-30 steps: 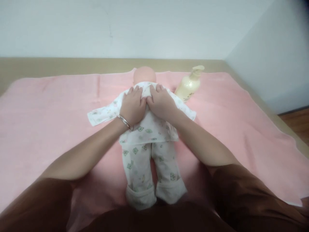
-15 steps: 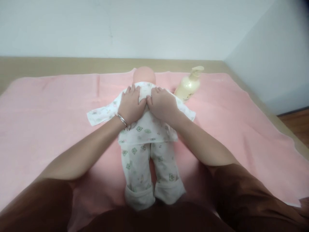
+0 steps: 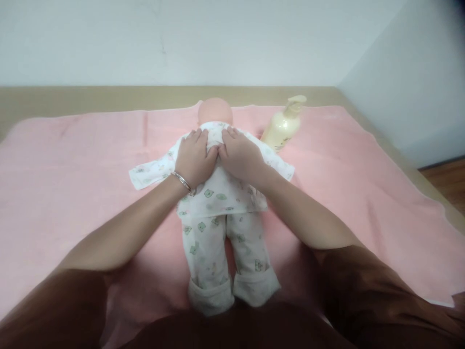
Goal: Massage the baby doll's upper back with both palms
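Observation:
A baby doll (image 3: 222, 194) in a white patterned top and trousers with turned-up cuffs lies with its bald head away from me. Its face does not show, and it appears to be face down. My left hand (image 3: 196, 157) rests flat on the left of its upper back, fingers pointing toward the head, a silver bangle on the wrist. On the right of the upper back lies my right hand (image 3: 241, 157), also flat. The two thumbs meet or nearly meet over the middle of the back. Neither hand grasps anything.
A cream pump bottle (image 3: 281, 128) stands tilted in view, right of the doll's head. Under everything spreads a pink cloth (image 3: 72, 165) on a tan surface (image 3: 109, 99). A white wall (image 3: 232, 43) rises behind, with another at the right.
Both hands stay on the doll's upper back, with the right fingertips shifted slightly left and up. The whole view has moved very slightly.

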Demonstrator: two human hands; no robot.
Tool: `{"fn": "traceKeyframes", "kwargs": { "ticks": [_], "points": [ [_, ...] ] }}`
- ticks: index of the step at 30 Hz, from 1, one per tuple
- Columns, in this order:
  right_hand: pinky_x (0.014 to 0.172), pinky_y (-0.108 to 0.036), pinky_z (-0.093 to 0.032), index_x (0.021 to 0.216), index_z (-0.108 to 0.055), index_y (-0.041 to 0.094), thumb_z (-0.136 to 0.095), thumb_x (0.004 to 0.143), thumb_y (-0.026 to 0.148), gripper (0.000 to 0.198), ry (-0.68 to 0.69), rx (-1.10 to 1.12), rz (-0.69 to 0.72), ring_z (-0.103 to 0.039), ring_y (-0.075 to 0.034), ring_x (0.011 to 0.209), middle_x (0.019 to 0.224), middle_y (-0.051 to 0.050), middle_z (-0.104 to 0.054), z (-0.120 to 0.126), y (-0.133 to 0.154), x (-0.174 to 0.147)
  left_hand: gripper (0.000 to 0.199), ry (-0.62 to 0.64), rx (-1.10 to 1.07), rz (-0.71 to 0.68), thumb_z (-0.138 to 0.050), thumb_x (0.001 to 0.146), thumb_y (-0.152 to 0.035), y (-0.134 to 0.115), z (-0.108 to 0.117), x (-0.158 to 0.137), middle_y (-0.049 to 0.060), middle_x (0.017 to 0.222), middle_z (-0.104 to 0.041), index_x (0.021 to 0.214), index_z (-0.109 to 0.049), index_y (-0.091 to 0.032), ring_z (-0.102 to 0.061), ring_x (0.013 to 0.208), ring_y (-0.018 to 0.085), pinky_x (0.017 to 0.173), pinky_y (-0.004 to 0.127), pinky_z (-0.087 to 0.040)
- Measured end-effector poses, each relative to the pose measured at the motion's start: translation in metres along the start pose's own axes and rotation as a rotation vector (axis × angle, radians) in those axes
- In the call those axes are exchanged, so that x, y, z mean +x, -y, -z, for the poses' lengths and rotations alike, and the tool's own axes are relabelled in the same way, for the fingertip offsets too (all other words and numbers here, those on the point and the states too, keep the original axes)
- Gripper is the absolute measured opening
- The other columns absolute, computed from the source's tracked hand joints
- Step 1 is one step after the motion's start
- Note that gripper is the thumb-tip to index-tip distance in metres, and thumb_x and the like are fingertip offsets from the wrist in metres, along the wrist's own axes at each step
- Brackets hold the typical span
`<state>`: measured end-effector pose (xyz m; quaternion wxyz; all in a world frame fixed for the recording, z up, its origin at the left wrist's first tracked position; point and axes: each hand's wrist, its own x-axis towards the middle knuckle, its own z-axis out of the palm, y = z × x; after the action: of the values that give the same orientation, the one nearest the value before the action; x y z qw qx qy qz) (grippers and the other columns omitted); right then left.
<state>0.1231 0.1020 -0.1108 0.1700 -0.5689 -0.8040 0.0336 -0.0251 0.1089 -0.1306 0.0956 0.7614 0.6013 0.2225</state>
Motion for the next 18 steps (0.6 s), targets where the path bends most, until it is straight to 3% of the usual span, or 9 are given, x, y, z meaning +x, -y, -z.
{"fn": "traceKeyframes", "kwargs": {
  "ticks": [4,8,14,18],
  "points": [
    [0.126,-0.050,-0.034,0.143,-0.050,-0.001,-0.031,0.103,0.031,0.054,0.051,0.082,-0.075,-0.043,-0.033,0.148,0.156,-0.022,-0.048,-0.003,-0.011,0.010,0.060,-0.023,0.041,-0.047,-0.029,0.101,-0.035,-0.013,0.004,-0.012,0.022,0.159,-0.046,0.149,-0.046,-0.004,-0.039,0.154,0.036,0.129,0.056,-0.030],
    [0.126,-0.050,-0.033,0.143,-0.049,-0.002,-0.031,0.103,0.030,0.054,0.021,0.067,-0.063,-0.044,-0.035,0.146,0.154,-0.022,-0.050,-0.003,-0.014,0.011,0.059,-0.039,0.037,-0.064,-0.029,0.102,-0.033,-0.017,0.003,-0.019,0.023,0.159,-0.045,0.149,-0.045,-0.003,-0.038,0.154,0.036,0.129,0.055,-0.032],
    [0.107,-0.048,-0.050,0.113,-0.065,0.007,-0.031,0.103,0.028,0.042,0.006,-0.010,-0.051,-0.064,-0.032,0.115,0.116,-0.018,-0.071,0.005,-0.002,0.000,0.064,0.000,-0.069,-0.013,-0.035,0.097,-0.038,-0.005,0.001,-0.004,0.019,0.165,-0.038,0.153,-0.042,-0.008,-0.033,0.157,0.036,0.131,0.058,-0.026],
    [0.112,-0.048,-0.047,0.122,-0.063,0.002,-0.026,0.102,0.019,0.045,-0.039,-0.087,0.062,-0.061,-0.032,0.126,0.128,-0.022,-0.068,0.003,0.009,-0.013,0.064,0.008,-0.084,0.006,-0.038,0.091,-0.037,0.004,0.003,0.008,0.019,0.155,-0.051,0.148,-0.047,-0.010,-0.046,0.147,0.035,0.128,0.054,-0.033]
  ]
}}
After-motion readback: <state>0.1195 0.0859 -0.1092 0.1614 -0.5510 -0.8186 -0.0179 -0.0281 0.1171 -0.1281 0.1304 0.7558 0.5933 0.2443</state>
